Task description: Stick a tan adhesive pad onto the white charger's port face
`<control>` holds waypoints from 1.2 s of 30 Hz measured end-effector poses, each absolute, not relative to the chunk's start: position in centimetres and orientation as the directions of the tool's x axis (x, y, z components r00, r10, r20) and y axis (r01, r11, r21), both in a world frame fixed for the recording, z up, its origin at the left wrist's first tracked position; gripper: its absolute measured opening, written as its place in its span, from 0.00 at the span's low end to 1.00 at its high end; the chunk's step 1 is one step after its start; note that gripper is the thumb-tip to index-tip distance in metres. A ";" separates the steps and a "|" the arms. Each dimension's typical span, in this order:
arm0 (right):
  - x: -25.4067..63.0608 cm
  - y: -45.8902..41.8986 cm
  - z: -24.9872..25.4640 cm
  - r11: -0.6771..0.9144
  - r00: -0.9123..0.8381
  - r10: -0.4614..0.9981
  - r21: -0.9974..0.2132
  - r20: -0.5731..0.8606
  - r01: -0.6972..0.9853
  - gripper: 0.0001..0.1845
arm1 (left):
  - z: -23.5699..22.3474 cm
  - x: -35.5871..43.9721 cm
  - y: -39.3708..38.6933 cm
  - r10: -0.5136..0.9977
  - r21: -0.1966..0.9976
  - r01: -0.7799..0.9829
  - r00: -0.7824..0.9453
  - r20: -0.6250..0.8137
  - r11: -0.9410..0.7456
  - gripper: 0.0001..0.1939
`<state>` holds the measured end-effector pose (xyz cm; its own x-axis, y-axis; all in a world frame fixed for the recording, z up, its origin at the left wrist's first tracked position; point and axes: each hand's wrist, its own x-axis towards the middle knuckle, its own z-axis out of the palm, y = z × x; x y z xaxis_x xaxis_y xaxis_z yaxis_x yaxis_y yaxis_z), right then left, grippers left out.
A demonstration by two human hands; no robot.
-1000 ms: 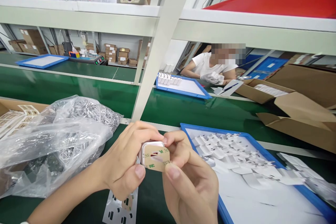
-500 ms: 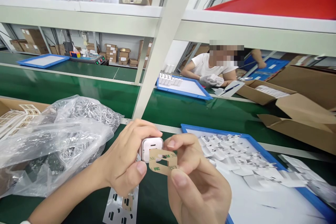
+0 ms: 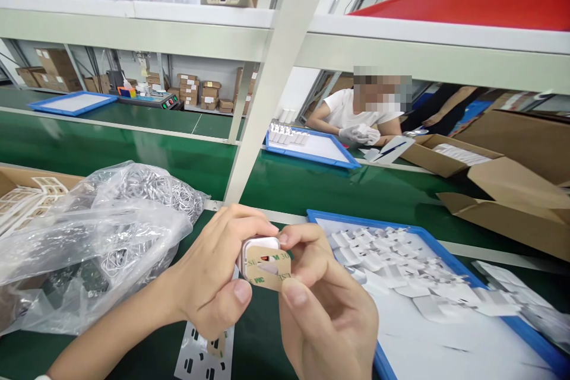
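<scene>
My left hand [image 3: 214, 285] is closed around a small white square part [image 3: 258, 247], thumb below and fingers over its top. My right hand [image 3: 325, 314] pinches a tan adhesive liner [image 3: 268, 272] with green print, held against the front face of the white part. Both hands hover over the green bench, just left of a blue tray [image 3: 427, 234] holding several white parts. A white backing sheet [image 3: 205, 356] with dark cut-outs lies on the bench under my left hand.
A crumpled clear plastic bag [image 3: 102, 231] of small parts lies at left, beside a cardboard box [image 3: 27, 181]. Open cardboard boxes [image 3: 499, 184] sit at right. A white upright post [image 3: 267, 95] rises ahead. A person in white works at another blue tray [image 3: 312, 154] across the belt.
The tan liner was pulled a little away from the white part half a second ago; now my right hand has brought it back against the part's face.
</scene>
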<state>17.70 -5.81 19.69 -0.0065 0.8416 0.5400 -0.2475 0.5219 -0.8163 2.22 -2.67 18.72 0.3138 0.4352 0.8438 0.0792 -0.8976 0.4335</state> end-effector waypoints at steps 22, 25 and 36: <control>17.5 -5.9 19.9 0.521 0.011 0.844 -0.815 0.536 -0.254 0.17 | 18.6 2.3 -2.6 0.409 0.418 0.035 0.294 0.864 -0.908 0.24; 17.5 -5.9 19.8 0.522 0.015 0.844 -0.816 0.536 -0.248 0.17 | 18.6 2.4 -2.6 0.417 0.425 0.041 0.296 0.859 -0.904 0.24; 17.2 -5.9 20.0 0.500 0.015 0.858 -0.828 0.513 -0.254 0.19 | 18.5 2.5 -2.4 0.410 0.424 0.018 0.298 0.862 -0.905 0.24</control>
